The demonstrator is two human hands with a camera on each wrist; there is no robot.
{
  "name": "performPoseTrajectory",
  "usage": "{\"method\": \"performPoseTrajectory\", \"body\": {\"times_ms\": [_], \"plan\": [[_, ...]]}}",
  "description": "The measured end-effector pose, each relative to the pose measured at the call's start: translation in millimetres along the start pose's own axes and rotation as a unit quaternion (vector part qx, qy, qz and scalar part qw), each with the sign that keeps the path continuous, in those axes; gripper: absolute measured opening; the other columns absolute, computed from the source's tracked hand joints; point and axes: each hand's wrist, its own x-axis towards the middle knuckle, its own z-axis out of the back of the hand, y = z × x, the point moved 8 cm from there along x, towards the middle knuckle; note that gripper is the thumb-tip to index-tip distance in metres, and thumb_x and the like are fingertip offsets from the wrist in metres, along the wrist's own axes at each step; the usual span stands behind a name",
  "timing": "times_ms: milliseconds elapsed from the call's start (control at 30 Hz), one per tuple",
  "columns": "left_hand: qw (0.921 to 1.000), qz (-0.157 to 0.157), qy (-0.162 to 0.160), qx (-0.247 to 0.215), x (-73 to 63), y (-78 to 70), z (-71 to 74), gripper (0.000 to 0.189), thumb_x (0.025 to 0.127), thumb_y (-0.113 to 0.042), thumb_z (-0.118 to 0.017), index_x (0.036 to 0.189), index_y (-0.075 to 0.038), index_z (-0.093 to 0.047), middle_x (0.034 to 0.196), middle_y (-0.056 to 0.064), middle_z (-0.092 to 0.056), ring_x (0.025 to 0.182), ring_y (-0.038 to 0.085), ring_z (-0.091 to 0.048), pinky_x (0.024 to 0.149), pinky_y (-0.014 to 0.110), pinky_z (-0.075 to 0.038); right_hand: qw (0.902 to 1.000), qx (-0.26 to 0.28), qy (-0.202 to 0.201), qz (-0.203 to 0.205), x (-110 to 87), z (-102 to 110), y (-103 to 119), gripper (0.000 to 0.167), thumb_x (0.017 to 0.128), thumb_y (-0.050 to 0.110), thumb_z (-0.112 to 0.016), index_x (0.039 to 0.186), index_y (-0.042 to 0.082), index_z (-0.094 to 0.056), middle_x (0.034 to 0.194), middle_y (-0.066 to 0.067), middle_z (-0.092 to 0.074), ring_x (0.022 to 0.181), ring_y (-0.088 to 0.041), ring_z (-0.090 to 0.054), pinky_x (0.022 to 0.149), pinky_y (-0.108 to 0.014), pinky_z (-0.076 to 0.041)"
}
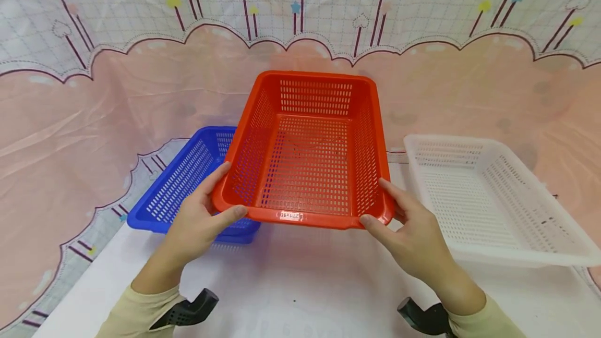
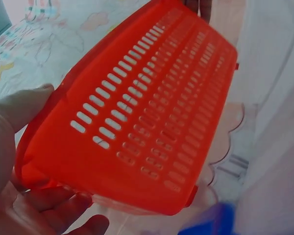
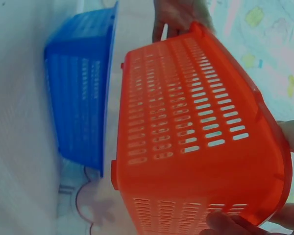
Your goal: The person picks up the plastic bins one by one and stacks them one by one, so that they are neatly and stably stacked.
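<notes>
A red plastic basket (image 1: 310, 166) with slotted walls and floor is held up above the white table, tilted so that its inside faces the head camera. Nothing lies in it. My left hand (image 1: 202, 218) grips its near left corner, thumb over the rim and fingers beneath. At the near right corner my right hand (image 1: 413, 228) holds the rim the same way. Both wrist views show the red basket's outer wall (image 2: 132, 107) close up, with fingertips (image 3: 225, 223) against the wall in the right wrist view.
Behind and left of the red basket, a blue basket (image 1: 178, 197) rests on the white table (image 1: 300, 286). A larger white basket (image 1: 469, 213) stands at the right. A pink and white patterned cloth (image 1: 164, 87) hangs at the back.
</notes>
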Motion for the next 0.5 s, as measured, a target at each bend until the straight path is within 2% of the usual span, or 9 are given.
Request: {"method": "performPoseTrajectory", "body": {"times_ms": [100,200,267,400,500], "plan": [[0.9999,-0.013,0.001,-0.001,-2.2,-2.8,17.1,0.082,0.093,0.002,-0.068,0.159,-0.005,-0.021,0.143,0.027,-0.043,0.116,0.023,-0.062,0.085,0.022,-0.053,0.9992,0.035,0.009,0.017,5.5,-11,8,0.070,0.085,0.013,-0.081,0.143,-0.007,-0.048,0.135,-0.021,-0.058,0.107,-0.031,-0.067,0.087,-0.032,-0.054],[0.9997,-0.024,0.000,0.001,-4.0,-0.5,34.1,0.079,0.094,0.004,-0.065,0.159,-0.005,-0.022,0.140,0.028,-0.044,0.111,0.010,-0.063,0.083,0.021,-0.054,0.9979,0.056,0.019,0.024,11.0,-23,12,0.069,0.085,0.013,-0.081,0.143,-0.008,-0.048,0.134,-0.020,-0.059,0.106,-0.028,-0.068,0.089,-0.036,-0.055],[0.9995,-0.027,0.001,-0.016,-4.5,4.2,44.0,0.077,0.094,0.007,-0.063,0.158,-0.003,-0.023,0.137,0.025,-0.045,0.109,0.010,-0.064,0.083,0.021,-0.054,0.9973,0.065,0.025,0.023,14.1,-31,15,0.070,0.085,0.014,-0.081,0.143,-0.008,-0.048,0.133,-0.019,-0.060,0.105,-0.026,-0.069,0.088,-0.037,-0.055],[0.9980,-0.030,0.012,-0.054,-4.9,16.2,62.5,0.073,0.094,0.011,-0.059,0.157,0.002,-0.022,0.130,0.011,-0.053,0.106,0.012,-0.065,0.083,0.021,-0.054,0.9956,0.082,0.034,0.028,19.3,-48,21,0.072,0.085,0.015,-0.082,0.143,-0.009,-0.047,0.128,-0.019,-0.063,0.100,-0.024,-0.070,0.086,-0.035,-0.056],[0.9975,-0.032,0.018,-0.060,-6.3,23.7,76.9,0.072,0.095,0.011,-0.056,0.157,0.002,-0.020,0.129,0.003,-0.056,0.107,0.010,-0.064,0.083,0.020,-0.054,0.9939,0.095,0.042,0.038,23.5,-60,29,0.071,0.085,0.015,-0.081,0.143,-0.010,-0.047,0.121,-0.019,-0.067,0.096,-0.021,-0.070,0.085,-0.033,-0.056]]}}
